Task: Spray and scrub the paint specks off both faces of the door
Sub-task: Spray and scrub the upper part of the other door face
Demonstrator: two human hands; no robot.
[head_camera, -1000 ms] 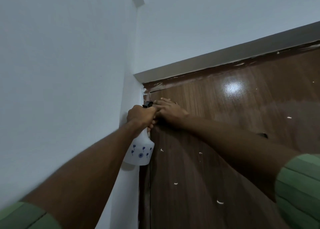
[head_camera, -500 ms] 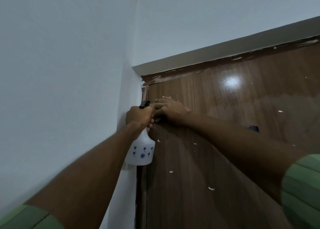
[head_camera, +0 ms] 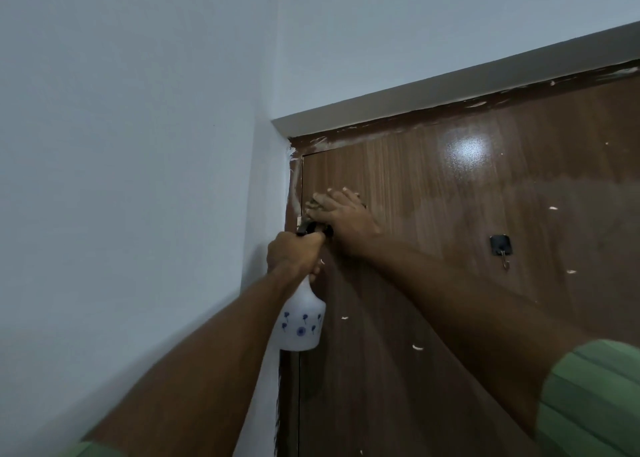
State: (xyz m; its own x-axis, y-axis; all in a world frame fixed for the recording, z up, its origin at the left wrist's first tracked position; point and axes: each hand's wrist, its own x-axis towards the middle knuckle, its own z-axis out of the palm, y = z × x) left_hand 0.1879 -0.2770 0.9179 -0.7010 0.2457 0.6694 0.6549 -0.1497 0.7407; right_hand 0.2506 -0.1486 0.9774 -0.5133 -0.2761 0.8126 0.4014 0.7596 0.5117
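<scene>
Beside the white wall (head_camera: 121,179), the left hand (head_camera: 294,252) is gripping the neck of the spray bottle (head_camera: 302,321), which is hanging against the door's left edge. Just right, the right hand (head_camera: 343,214) is pressing a scrub pad (head_camera: 313,204), fingers nearly straight, onto the brown door (head_camera: 450,214) near its top corner. Scrubbing looks under way; next probably calls for working toward the paint specks (head_camera: 417,347) lower down. The pad is mostly hidden, and the door's other face is out of sight

Both arms raised and stretched forward. Left hand (head_camera: 294,252) fisted, fingers curled tight. Right hand (head_camera: 341,214) just above it, fingers extended, palm pressed flat.
</scene>
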